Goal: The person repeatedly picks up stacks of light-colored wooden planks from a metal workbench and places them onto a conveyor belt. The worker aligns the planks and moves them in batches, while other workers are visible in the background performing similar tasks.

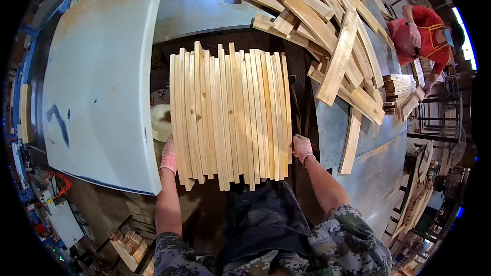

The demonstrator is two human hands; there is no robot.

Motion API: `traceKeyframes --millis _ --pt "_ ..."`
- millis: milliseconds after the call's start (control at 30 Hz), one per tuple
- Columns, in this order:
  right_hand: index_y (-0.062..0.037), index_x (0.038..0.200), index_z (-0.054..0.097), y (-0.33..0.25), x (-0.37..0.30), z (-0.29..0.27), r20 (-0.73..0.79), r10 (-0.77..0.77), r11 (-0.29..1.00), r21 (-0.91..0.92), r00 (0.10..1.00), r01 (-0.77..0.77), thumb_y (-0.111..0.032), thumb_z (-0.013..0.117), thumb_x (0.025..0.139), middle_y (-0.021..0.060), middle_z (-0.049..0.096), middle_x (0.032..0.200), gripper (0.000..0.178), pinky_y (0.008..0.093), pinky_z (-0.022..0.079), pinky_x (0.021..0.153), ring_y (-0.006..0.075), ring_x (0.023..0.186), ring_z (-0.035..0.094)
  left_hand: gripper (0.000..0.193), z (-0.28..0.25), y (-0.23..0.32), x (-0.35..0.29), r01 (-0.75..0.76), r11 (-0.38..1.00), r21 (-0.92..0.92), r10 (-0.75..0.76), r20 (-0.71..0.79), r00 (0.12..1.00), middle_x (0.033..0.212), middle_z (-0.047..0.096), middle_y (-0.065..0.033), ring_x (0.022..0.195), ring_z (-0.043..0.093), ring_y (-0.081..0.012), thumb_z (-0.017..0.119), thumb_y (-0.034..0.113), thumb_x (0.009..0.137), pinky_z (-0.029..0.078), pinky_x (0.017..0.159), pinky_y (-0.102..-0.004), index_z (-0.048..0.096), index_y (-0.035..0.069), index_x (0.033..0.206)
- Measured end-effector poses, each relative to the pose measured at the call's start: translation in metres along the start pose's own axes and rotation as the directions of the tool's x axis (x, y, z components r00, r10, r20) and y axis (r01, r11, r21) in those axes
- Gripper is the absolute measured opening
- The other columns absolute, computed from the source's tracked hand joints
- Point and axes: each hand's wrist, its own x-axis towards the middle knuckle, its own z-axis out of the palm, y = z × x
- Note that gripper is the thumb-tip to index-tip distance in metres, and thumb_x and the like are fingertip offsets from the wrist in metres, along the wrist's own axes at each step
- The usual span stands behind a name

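A pale blue-grey metal table top (97, 87) spreads out to the left of the left hand (168, 155). That hand, in a pink knit glove, presses flat against the left edge of a bundle of light wooden slats (230, 115), its fingers closed on the outermost slat near its lower end. The slats stand side by side on edge, running away from the person, their near ends uneven. Just beyond the left hand, a round cream-coloured object (160, 121) shows partly from under the bundle. The right hand (302, 147), also gloved in pink, clamps the right edge of the same bundle at about the same height, so the slats are squeezed between both hands. Up and to the right of the right hand lies a loose heap of wooden slats (327, 25), crossing one another on the metal surface. Further right, a person in a red top (422, 33) bends over a small stack of slats (399, 86).
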Motion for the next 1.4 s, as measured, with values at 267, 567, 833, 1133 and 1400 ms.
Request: traceKeyframes --millis 267,567,833,1133,1400 --pt "-0.0148 0.096 0.071 0.021 0.026 0.007 -0.011 0.032 0.999 0.029 0.999 -0.032 -0.014 0.055 0.099 0.0041 0.059 0.065 0.016 0.0402 0.032 0.042 0.0185 0.042 0.042 0.044 -0.033 -0.03 0.033 0.068 0.997 0.037 -0.062 -0.14 0.988 0.118 0.075 -0.0077 0.098 0.073 -0.0234 0.054 0.04 0.11 0.061 0.082 -0.0401 0.065 0.008 0.138" --pt "-0.0089 0.091 0.072 0.087 0.085 0.0 0.087 -0.111 0.978 0.187 0.99 0.093 -0.006 0.054 0.101 0.0071 0.072 0.082 0.02 0.0321 0.057 0.1 0.021 0.086 0.072 0.045 -0.028 -0.027 0.041 0.178 0.965 -0.193 -0.207 -0.145 0.968 0.115 0.076 -0.0121 0.091 0.075 -0.0297 0.044 0.038 0.112 0.064 0.075 -0.0452 0.067 0.005 0.133" --pt "-0.0002 0.138 0.067 0.027 0.063 -0.005 0.114 -0.108 0.97 0.231 0.988 0.079 -0.005 0.053 0.103 0.0055 0.066 0.08 0.038 0.0332 0.05 0.058 0.0175 0.062 0.058 0.043 -0.023 -0.036 0.026 0.111 0.972 -0.207 -0.149 -0.177 0.973 0.112 0.077 -0.0128 0.087 0.074 -0.0315 0.045 0.035 0.111 0.061 0.074 -0.046 0.068 0.003 0.129" --pt "-0.0021 0.136 0.07 0.019 0.091 -0.034 -0.03 -0.086 0.974 0.207 0.996 0.09 -0.004 0.059 0.101 0.011 0.076 0.093 0.036 0.0364 0.052 0.057 0.0232 0.066 0.066 0.041 -0.006 -0.089 0.044 0.088 0.929 -0.36 -0.152 -0.153 0.976 0.112 0.076 -0.0119 0.092 0.074 -0.0313 0.044 0.035 0.111 0.062 0.079 -0.0466 0.068 0.006 0.127" --pt "-0.0051 0.123 0.074 0.011 0.076 -0.038 -0.007 -0.093 0.992 -0.089 0.996 0.092 -0.029 0.057 0.102 0.0136 0.069 0.078 0.036 0.0435 0.054 0.063 0.0277 0.067 0.067 0.039 -0.038 -0.122 0.071 0.04 0.994 -0.097 -0.043 -0.027 0.999 0.113 0.077 -0.01 0.091 0.075 -0.0295 0.044 0.033 0.112 0.063 0.077 -0.0426 0.068 0.005 0.128"
